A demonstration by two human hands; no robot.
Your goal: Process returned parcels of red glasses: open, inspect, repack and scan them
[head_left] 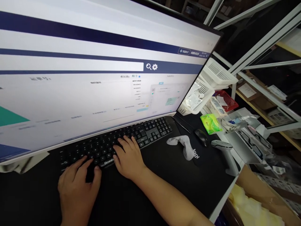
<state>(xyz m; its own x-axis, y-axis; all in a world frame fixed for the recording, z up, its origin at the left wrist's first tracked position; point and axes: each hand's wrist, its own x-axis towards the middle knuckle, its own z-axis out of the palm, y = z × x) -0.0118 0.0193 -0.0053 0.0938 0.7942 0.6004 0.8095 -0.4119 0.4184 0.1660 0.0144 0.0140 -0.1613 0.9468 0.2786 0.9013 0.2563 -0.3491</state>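
Black plastic keyboard [150, 131] lies directly under both hands, the left hand [76, 185] and right hand [129, 158] each open and empty with fingertips on its keys, its long axis running rightward across the dark surface [164, 166] below the wide lit monitor [94, 78].

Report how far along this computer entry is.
Done: the wide white-framed monitor is on, a form page with a small pop-up open. In hand: left hand and right hand have fingers on the black keyboard. Left: black mouse and grey handheld scanner lie untouched; screen text too blurred to judge more.
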